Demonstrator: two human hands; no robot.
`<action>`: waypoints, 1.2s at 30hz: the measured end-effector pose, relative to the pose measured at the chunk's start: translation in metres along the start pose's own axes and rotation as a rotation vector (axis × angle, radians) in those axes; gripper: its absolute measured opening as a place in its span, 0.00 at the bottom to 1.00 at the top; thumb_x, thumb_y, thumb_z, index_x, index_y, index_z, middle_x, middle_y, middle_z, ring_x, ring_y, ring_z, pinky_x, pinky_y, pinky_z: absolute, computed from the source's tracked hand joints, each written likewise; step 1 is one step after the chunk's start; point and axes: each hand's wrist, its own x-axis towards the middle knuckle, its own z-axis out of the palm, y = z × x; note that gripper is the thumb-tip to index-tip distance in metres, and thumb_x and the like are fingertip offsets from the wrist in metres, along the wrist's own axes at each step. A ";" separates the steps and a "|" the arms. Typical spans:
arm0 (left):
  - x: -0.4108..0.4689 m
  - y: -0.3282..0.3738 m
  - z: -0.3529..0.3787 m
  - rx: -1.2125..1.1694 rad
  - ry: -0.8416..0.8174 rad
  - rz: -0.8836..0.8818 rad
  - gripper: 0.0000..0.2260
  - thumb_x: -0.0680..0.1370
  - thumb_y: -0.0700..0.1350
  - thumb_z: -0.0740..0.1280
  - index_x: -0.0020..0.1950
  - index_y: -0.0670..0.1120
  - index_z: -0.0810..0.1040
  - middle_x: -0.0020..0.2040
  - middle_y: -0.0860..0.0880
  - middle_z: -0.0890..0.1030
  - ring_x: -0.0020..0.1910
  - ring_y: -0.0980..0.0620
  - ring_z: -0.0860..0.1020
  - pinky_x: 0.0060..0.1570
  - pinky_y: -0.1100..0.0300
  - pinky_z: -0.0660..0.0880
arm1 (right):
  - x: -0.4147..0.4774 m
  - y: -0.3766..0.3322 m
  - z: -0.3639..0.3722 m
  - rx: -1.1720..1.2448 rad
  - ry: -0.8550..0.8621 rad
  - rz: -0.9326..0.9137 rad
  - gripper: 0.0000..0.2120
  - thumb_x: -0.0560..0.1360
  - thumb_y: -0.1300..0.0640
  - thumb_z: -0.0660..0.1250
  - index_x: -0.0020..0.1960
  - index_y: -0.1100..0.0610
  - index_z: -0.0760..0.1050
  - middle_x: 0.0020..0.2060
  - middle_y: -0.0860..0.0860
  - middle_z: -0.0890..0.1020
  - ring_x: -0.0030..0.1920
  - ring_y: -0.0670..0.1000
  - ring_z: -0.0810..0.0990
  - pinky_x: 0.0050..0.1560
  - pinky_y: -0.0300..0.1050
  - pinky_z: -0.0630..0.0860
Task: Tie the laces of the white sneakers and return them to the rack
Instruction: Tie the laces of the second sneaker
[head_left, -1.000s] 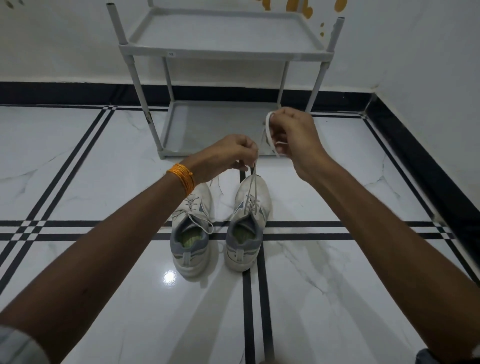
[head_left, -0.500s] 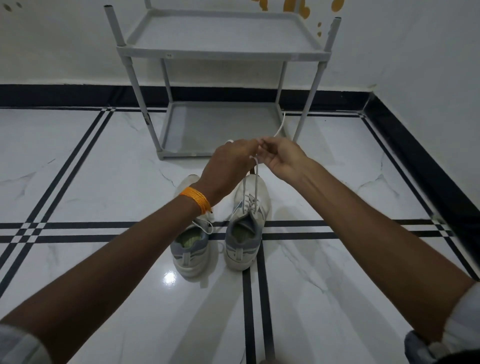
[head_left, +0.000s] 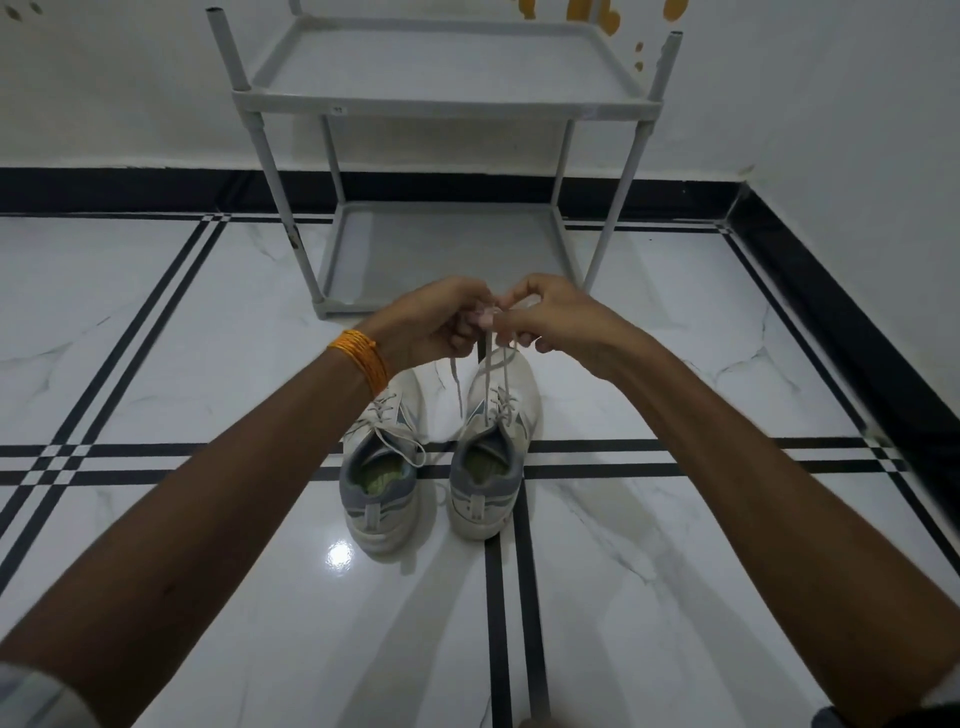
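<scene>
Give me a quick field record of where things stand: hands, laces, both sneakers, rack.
left hand: pinching the laces of the right sneaker, raised above its toe
right hand: pinching the same laces, fingertips meeting the left hand's
laces: pulled up taut from the right sneaker, no finished bow visible
right sneaker: on the floor, heel toward the camera
left sneaker: beside it on the floor, laces lying loose
rack: behind the sneakers, both shelves bare
task state: tying under way, nothing on the rack yet
</scene>
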 end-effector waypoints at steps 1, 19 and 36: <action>0.000 -0.002 0.000 0.021 0.012 0.009 0.12 0.80 0.40 0.60 0.35 0.45 0.72 0.27 0.52 0.65 0.25 0.56 0.61 0.26 0.65 0.59 | 0.001 0.003 -0.002 0.002 0.012 -0.005 0.14 0.72 0.50 0.74 0.49 0.58 0.77 0.34 0.50 0.81 0.34 0.46 0.75 0.35 0.39 0.69; 0.026 -0.123 -0.056 1.458 0.314 0.304 0.20 0.76 0.42 0.66 0.68 0.49 0.75 0.75 0.47 0.68 0.61 0.41 0.78 0.56 0.51 0.76 | 0.011 0.144 0.021 -0.863 -0.122 0.338 0.18 0.71 0.44 0.70 0.52 0.56 0.76 0.55 0.54 0.81 0.53 0.56 0.78 0.57 0.50 0.74; 0.047 -0.123 -0.004 1.095 -0.022 0.345 0.09 0.79 0.44 0.64 0.54 0.42 0.81 0.52 0.42 0.84 0.51 0.43 0.80 0.47 0.60 0.70 | 0.015 0.126 0.059 -0.461 0.048 0.098 0.07 0.75 0.62 0.65 0.38 0.60 0.77 0.39 0.58 0.83 0.42 0.56 0.81 0.37 0.42 0.71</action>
